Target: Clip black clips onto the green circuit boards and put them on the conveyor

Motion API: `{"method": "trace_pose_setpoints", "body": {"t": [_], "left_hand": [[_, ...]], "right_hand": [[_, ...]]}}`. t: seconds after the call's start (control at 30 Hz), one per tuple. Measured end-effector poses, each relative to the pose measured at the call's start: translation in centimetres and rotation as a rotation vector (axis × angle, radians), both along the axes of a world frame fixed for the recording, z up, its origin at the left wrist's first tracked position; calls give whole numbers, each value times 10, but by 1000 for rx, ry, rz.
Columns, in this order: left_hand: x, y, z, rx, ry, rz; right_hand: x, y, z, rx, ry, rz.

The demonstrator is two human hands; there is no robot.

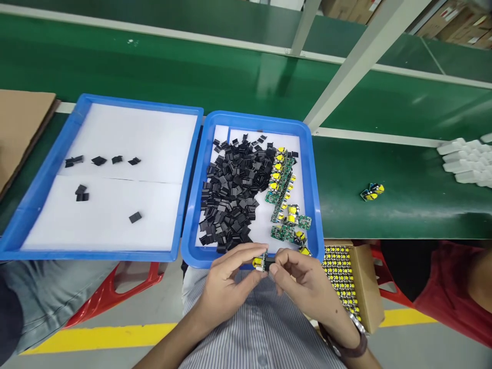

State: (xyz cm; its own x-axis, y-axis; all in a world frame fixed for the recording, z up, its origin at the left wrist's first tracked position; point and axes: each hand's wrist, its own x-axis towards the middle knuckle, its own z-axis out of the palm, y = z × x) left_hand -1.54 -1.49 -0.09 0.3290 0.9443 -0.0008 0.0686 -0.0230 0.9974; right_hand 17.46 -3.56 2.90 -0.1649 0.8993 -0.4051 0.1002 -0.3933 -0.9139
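My left hand and my right hand meet just below the near rim of the right blue tray. Together they pinch a small circuit board with a yellow part; the right fingertips press a small black piece against it. Both hands are closed on it. Inside that tray lies a heap of black clips and a row of green boards with yellow parts. The left blue tray holds several scattered black clips on white foam.
One board with yellow parts lies alone on the green belt. White blocks sit at the right edge. A cardboard box of yellow-topped boards stands by my right wrist. Other people sit at both sides, red stools beneath.
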Motion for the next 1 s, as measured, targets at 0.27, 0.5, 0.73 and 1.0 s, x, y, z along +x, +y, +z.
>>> {"method": "trace_pose_setpoints", "body": {"t": [0.27, 0.5, 0.73, 1.0], "left_hand": [[0, -1, -4, 32, 19, -14], [-1, -3, -6, 56, 19, -7], [5, 0, 0, 97, 46, -5], [2, 0, 5, 119, 40, 3]], "right_hand": [[2, -2, -6, -18, 12, -9], [-2, -9, -13, -40, 70, -66], [5, 0, -19, -141, 267, -61], [5, -7, -15, -138, 276, -89]]}}
